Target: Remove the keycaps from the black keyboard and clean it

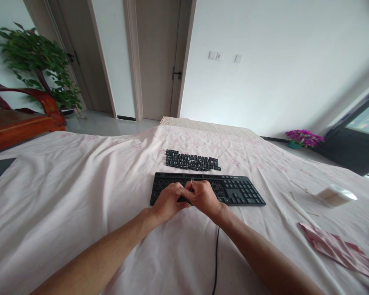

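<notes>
A black keyboard (240, 190) lies on the pink-white cloth, with most keycaps off its left and middle parts and the number pad keys still on. Over its front edge, my left hand (168, 201) is curled, fingers closed against a small black piece (182, 199) I cannot make out clearly. My right hand (205, 197) touches it, closed around a slim tool (192, 182) whose metal end points up. The tool's lower part is hidden by my fingers. Behind the keyboard, loose black keycaps (189, 160) lie grouped in rows.
The keyboard's cable (216, 258) runs toward me over the wrinkled cloth (126, 176). To the right are a clear round tub of thin sticks (336, 196), a few loose sticks and a pink cloth (338, 246). A dark flat object (0, 170) lies at the left edge.
</notes>
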`<move>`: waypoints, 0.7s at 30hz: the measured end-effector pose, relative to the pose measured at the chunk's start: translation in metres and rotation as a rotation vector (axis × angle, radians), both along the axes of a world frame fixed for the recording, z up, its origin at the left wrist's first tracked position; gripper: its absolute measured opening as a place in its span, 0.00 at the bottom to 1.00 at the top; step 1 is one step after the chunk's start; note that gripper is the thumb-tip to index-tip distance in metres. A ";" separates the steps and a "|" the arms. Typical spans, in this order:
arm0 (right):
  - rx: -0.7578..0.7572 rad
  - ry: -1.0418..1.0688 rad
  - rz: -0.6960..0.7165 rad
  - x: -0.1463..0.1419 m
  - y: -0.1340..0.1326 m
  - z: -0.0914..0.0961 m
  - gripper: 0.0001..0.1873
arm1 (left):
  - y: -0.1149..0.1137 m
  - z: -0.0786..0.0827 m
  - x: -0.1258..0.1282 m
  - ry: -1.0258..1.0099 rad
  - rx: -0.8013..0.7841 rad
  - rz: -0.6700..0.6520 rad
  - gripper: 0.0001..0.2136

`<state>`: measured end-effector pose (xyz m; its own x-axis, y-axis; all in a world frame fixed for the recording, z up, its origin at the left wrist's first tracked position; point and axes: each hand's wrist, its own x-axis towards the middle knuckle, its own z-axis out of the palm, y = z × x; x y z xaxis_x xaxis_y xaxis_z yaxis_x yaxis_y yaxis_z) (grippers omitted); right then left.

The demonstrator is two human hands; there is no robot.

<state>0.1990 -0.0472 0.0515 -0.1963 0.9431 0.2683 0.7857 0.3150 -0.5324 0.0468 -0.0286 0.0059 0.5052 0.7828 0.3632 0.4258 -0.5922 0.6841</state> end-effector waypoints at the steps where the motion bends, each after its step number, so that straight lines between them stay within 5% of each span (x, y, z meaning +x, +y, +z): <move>1: -0.011 0.020 -0.036 0.001 0.002 0.000 0.20 | 0.000 0.000 0.000 0.004 0.006 -0.008 0.09; 10: 0.186 0.085 0.068 0.007 -0.015 -0.022 0.22 | 0.001 -0.003 0.000 0.044 0.026 -0.017 0.08; 16: 0.214 0.186 0.065 0.007 0.000 -0.026 0.22 | -0.003 -0.001 0.009 0.131 0.011 0.136 0.09; 21: 0.109 0.518 0.002 0.006 0.010 -0.036 0.22 | -0.007 0.003 0.014 0.177 0.035 0.153 0.07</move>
<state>0.2054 -0.0375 0.0150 -0.0132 0.9040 0.4272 0.4276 0.3914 -0.8149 0.0604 -0.0359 0.0086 0.4401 0.8435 0.3079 0.6235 -0.5338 0.5713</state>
